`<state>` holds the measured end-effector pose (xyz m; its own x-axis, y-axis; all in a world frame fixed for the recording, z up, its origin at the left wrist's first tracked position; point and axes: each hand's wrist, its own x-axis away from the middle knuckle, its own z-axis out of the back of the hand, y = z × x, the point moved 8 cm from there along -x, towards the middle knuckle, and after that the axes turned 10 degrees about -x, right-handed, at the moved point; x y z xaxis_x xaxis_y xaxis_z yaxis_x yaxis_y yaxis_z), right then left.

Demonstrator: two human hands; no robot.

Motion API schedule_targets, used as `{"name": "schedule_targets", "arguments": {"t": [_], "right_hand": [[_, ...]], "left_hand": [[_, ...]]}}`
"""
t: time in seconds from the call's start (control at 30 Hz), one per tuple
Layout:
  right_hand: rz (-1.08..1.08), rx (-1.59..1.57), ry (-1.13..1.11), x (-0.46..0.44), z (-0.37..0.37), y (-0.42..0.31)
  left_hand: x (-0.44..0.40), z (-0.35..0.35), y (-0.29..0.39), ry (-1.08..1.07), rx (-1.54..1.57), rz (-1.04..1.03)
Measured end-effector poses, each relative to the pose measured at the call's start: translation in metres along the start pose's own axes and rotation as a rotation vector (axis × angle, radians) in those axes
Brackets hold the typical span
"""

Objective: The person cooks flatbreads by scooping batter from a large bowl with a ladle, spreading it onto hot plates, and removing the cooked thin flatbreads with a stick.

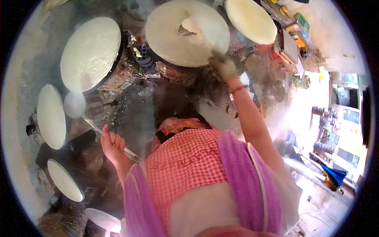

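My left hand [113, 146] is closed around the long handle of a ladle [74, 104]. The ladle's pale round bowl is beside the lower edge of a large round griddle [92, 51] coated with pale batter. At the right front edge of the middle round griddle [173, 43] is my right hand [224, 67]. Motion smears its fingers, so what they hold, if anything, is hidden. The middle griddle has a thin pale layer on it, with a dark gap and a lighter rounded patch near its centre.
Another pale-coated round griddle [252, 19] stands at the upper right. Several more line the left side, including one griddle [51, 116] nearest the ladle. A dark perforated cylinder [144, 57] stands between two griddles. Boxes and containers [290, 43] are at the right. Steam hazes the view.
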<state>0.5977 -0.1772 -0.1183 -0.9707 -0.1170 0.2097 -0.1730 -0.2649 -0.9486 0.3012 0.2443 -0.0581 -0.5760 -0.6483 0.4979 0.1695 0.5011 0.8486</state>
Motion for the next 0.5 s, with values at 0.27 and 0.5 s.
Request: {"name": "schedule_targets", "arguments": {"t": [0.27, 0.5], "right_hand": [[0.090, 0.225, -0.114, -0.031, 0.016, -0.001], [-0.142, 0.321, -0.314, 0.062, 0.084, 0.001]], "left_hand": [[0.041, -0.100, -0.036, -0.259, -0.045, 0.109], [0.048, -0.230, -0.056, -0.587, 0.157, 0.364]]}}
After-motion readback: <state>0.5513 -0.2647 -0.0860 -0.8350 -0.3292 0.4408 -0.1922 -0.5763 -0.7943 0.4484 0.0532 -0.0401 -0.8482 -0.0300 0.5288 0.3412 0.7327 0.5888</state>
